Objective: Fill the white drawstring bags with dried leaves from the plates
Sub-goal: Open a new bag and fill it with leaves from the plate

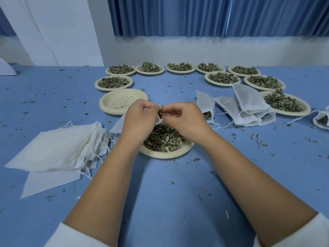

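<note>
White sleeves (71, 236) frame the blue worktop (160, 193). My left hand (140, 116) and right hand (183, 118) both pinch the mouth of a thin white drawstring bag (159, 120) in curled fingers, holding it just above a cream paper plate (165, 155) heaped with dried green leaves (163, 138).

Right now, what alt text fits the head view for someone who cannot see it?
The left hand and right hand pinch the mouth of a bag above a plate of leaves on a blue table. Empty bags lie stacked at left, filled bags at right, more plates of leaves behind.
</note>
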The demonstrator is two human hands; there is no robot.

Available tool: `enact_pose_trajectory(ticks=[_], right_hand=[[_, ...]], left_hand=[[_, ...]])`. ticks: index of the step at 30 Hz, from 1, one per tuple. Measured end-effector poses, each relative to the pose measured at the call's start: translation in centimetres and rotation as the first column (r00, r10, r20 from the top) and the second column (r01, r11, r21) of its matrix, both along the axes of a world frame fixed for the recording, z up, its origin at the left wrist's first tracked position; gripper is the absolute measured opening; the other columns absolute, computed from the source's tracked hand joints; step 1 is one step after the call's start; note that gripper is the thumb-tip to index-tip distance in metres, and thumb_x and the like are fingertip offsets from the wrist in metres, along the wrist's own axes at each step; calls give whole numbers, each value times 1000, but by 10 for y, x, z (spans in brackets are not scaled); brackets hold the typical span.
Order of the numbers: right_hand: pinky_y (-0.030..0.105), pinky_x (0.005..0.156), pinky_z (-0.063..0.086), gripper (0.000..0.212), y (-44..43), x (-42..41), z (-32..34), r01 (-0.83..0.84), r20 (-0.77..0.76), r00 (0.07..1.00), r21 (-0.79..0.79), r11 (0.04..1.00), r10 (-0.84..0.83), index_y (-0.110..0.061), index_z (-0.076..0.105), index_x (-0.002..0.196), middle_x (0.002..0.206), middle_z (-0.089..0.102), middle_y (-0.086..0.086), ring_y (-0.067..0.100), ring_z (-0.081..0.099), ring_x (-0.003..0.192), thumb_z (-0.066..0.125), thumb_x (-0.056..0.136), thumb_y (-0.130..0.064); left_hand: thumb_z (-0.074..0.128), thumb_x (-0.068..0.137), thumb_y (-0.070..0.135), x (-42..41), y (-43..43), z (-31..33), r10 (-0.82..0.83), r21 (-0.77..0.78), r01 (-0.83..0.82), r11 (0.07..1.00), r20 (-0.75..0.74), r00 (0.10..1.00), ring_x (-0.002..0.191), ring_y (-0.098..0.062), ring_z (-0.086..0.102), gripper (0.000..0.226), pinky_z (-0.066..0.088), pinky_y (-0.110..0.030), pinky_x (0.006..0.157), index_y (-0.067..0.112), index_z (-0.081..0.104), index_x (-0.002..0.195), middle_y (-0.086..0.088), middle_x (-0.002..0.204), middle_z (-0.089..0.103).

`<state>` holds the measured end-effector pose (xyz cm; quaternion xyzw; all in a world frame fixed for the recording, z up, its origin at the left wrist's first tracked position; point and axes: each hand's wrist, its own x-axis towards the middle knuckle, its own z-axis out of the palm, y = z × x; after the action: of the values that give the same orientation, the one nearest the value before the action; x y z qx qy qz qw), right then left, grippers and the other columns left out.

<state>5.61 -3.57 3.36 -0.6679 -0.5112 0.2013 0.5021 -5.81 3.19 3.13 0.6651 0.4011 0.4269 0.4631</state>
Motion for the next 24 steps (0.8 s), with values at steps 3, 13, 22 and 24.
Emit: enact_pose_trajectory(ticks=[3, 13, 22, 24], right_hand=[[38, 83, 58, 15, 1, 2, 2, 16, -68, 998, 3, 1000, -15, -20, 72, 95, 90, 74, 0, 19, 71, 84, 67, 87, -8], [25, 62, 56, 6, 0, 1, 1, 50, -163, 986, 53, 997, -41, -18, 75, 89, 74, 72, -1, 6, 62, 56, 74, 85, -13], [6, 58, 43, 6, 0, 1, -2, 27, -218, 976, 76, 997, -10, -20, 77, 77, 68, 72, -14, -7, 62, 63, 77, 82, -17], [6, 58, 43, 12, 1, -1, -5, 51, -175, 984, 52, 997, -41, -23, 74, 74, 70, 69, -12, -5, 60, 61, 77, 80, -13]], left_hand=[[58, 89, 19, -2, 3, 0, 43, -24, -42, 999, 23, 999, 78, -16, 54, 12, 43, -35, 75, 22, 65, 80, 10, 73, 61], [58, 89, 19, -3, 1, 2, -11, 6, 11, 1000, -9, 1000, 70, -10, 55, 10, 44, -33, 71, 22, 65, 82, 19, 51, 58], [56, 91, 13, -5, -2, 6, -44, -47, 46, 998, 47, 998, 43, 3, 48, 16, 39, -26, 56, 18, 63, 79, 14, 47, 55], [56, 91, 13, -5, -3, 6, -51, -55, 54, 997, 58, 997, 46, 1, 51, 15, 44, -27, 61, 18, 63, 79, 13, 48, 56]])
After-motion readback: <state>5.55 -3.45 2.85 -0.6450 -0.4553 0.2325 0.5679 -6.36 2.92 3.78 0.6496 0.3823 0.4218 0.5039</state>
